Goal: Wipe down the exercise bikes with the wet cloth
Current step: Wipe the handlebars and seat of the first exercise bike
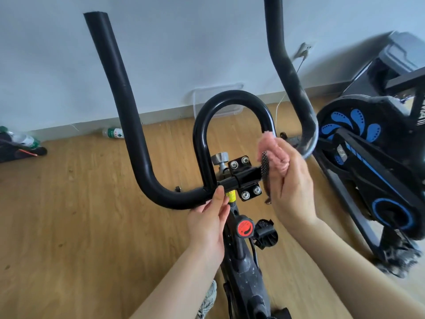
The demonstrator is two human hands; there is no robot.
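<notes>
Our left hand (210, 218) gripped the near bike's (243, 272) handlebar (128, 125) beside the clamp (243, 180). Our right hand (293, 180) clutched the pink cloth (273, 155) against the handlebar, just right of that clamp.

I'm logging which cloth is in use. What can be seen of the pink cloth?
The pink cloth looks soft and fuzzy, bunched into a wad. The right hand grips it, so only part shows. A dark netted strip lies at its left edge. It appears to meet the handlebar cross bar right of the bolted clamp. Whether it is wet cannot be told.
</notes>
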